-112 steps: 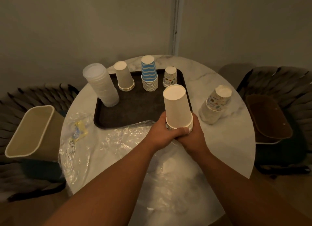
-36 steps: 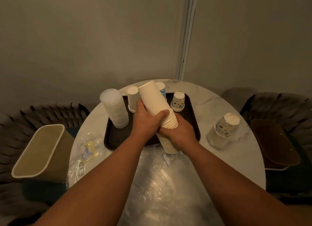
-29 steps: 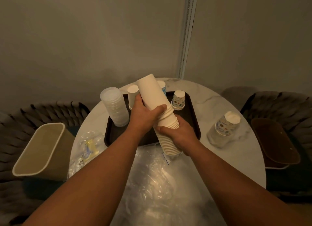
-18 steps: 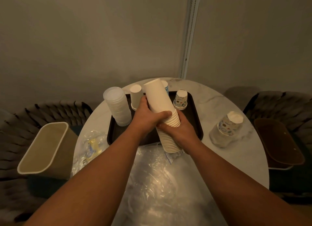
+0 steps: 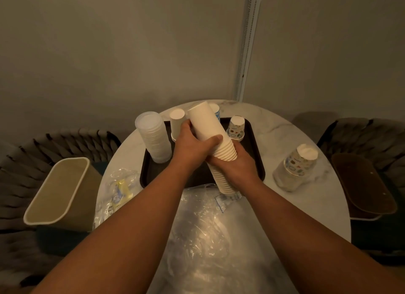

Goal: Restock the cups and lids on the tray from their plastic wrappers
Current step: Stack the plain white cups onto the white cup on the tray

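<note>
A tall stack of plain white paper cups is held tilted above the near edge of the dark tray. My left hand grips its upper part and my right hand grips its lower part from behind. On the tray stand a stack of clear lids, a white cup stack, a blue striped cup stack mostly hidden, and a patterned cup. A patterned cup stack in its wrapper stands on the table to the right.
An empty clear wrapper lies spread on the round marble table in front of me. A crumpled wrapper with yellow print lies at the left. A beige bin stands on the left chair, a brown tray on the right chair.
The cup stack was lifted off the table and tilted. My left hand moved up to its upper part while my right hand stayed low. In the last half second little has moved.
</note>
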The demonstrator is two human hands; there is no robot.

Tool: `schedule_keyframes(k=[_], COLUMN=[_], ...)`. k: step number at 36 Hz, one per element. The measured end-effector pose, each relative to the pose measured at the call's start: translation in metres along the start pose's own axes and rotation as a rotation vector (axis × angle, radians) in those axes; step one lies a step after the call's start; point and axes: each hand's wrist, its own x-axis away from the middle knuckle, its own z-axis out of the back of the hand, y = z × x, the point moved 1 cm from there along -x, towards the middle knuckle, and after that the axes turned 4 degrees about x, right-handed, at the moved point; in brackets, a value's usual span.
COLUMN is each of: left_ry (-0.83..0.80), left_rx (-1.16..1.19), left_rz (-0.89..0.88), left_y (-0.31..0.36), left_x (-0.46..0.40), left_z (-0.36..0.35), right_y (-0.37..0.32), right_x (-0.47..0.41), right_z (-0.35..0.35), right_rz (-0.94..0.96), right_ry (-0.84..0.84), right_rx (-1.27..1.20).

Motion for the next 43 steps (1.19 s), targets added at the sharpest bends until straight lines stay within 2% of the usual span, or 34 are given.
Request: schedule_keyframes(k=[3,13,17,22,27,35,39,43], left_ry=[-0.08,0.076,-0.038,-0.143,-0.022,0.027,0.019,0.112], left_rx=[-0.027,-0.007,-0.015,0.152,0.224,0.181,0.167,0.172], left_rz=[0.028,-0.029,-0.007,0.068,0.05,-0.09,-0.118,-0.089], left_y=[-0.006,-0.002,0.004,-0.003,0.012,0.044,0.066,0.092], left_x=[0.002,-0.011,-0.017,-0.012,-0.023,-0.058,-0.079,-0.103], left_z=[-0.003,0.006,0.011,0.011,0.018,0.044,0.059,0.076], right_y=[0.0,0.006,0.011,0.003,-0.003,-0.017,-0.021,-0.028], right_x=[0.0,0.006,0.01,0.007,0.0,-0.017,-0.029,-0.042], right_z=[-0.001,-0.003,-0.003,-0.002,-0.001,-0.007,-0.015,-0.026], right_rz=[0.011,0.015,0.0,0.023,0.044,0.065,0.064,0.071], right_ry=[0.003,-0.027,-0.035,-0.013,-0.017,-0.029,-0.021,-0.018], right_rx=[0.037,0.039,0.024,0.029,0.055,0.013,-0.023,-0.06])
